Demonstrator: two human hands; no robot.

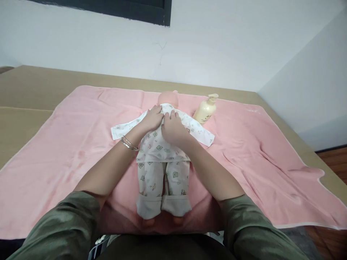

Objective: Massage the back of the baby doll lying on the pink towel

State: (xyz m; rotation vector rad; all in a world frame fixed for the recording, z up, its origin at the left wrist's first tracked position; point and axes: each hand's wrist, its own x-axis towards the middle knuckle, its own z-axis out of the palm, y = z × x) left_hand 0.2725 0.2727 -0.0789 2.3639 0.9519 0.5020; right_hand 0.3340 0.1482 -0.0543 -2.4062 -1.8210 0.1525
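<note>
1. So, the doll [168, 98] lies lengthwise in the middle of the blanket [89, 119], its head at the far end and its feet [148, 222] at the near end.
2. Both hands are at the upper part of its white printed top [159, 147], close together over the chest. The left hand [154, 118] lies on the left side of the chest, fingers reaching up to the neckline. The right hand [173, 127] lies just beside it, with bent fingers on the cloth a little below the neckline. I cannot tell whether either hand pinches the fabric or only rests on it, nor whether their fingertips touch.
3. The 2 sleeves of the top stretch out left and right across the blanket, angled slightly toward the near side. Its hem overlaps the waist of the matching trousers [175, 177], whose 2 legs lie side by side, with plain pale cuffs above the feet.
4. A pale yellow bottle [205, 111] with a pump is on the blanket, right of the doll's head and near the right sleeve. Its pump leans to the far right.
5. Silvery bangles [129, 143] circle the left wrist, and green sleeves cover both upper arms.
6. The pink blanket covers much of the tan table [27, 85]. Beyond the table's far edge rises a white wall [206, 47], with part of a dark frame [130, 10] at the upper left.
</note>
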